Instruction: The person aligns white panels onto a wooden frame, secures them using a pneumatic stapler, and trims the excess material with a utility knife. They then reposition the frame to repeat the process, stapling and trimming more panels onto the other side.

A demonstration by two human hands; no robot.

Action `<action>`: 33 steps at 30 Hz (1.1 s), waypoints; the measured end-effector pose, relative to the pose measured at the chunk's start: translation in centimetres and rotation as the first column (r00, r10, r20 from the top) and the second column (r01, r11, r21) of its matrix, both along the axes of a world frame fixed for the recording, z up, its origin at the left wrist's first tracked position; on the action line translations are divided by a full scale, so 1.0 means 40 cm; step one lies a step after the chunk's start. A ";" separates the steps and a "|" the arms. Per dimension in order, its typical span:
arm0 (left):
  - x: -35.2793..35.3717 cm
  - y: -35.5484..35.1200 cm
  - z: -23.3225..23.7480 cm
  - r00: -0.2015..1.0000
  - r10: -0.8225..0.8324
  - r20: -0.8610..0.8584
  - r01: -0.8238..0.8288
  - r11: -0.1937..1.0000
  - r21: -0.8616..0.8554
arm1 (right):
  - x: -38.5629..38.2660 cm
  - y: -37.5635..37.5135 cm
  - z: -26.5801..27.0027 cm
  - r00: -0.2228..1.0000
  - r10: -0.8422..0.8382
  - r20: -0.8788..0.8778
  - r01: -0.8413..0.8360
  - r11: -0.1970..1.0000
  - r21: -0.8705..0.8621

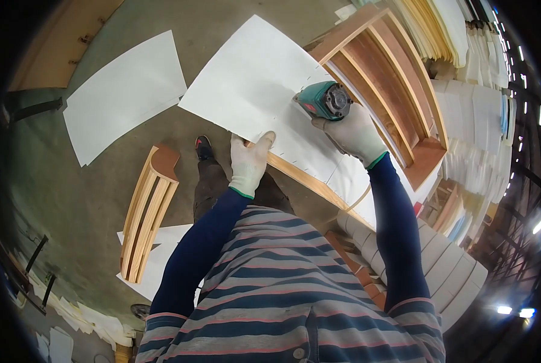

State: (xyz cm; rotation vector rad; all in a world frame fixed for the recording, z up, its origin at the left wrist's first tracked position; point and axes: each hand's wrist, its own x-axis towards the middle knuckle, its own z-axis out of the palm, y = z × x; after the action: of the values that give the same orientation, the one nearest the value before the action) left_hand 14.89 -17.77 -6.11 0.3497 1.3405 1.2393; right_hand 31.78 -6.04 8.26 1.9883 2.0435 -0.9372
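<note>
In the head view my right hand (356, 134), in a white knit glove, is wrapped round the handle of a green staple gun (322, 100). The gun's nose points down over a large white sheet (252, 66), and rows of staples show in the sheet. My left hand (250, 160), gloved too, pinches the sheet's near edge, thumb on top and fingers partly hidden beneath. Along that edge runs a light wooden rail (312, 184), partly covered by the sheet. A thin tan air hose (360, 198) hangs below my right forearm.
A curved wooden frame with slats (397, 78) stands right of the sheet. Another white sheet (128, 94) lies on the floor at left, near a small curved wooden frame (149, 212). Stacked pale sheets (470, 115) line the right side. Grey-white blocks (415, 251) sit beside my right arm.
</note>
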 end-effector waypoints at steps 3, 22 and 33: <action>-0.002 -0.002 -0.006 0.999 -0.028 -0.037 0.027 0.999 -0.028 | -0.012 0.009 0.000 0.997 -0.016 0.072 0.021 0.998 -0.065; 0.002 0.007 -0.016 0.999 -0.004 0.054 0.008 0.998 -0.068 | 0.011 -0.005 0.049 0.996 -0.038 -0.087 0.048 0.992 0.116; 0.004 -0.001 -0.019 1.000 -0.018 -0.019 0.017 0.999 -0.041 | 0.002 0.015 0.028 0.998 -0.039 -0.041 0.040 0.999 0.023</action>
State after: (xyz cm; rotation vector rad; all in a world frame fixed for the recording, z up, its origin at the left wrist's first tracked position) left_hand 15.06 -17.82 -6.89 0.3452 1.3748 1.1952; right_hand 31.87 -5.45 9.37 2.0453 2.0535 -0.9729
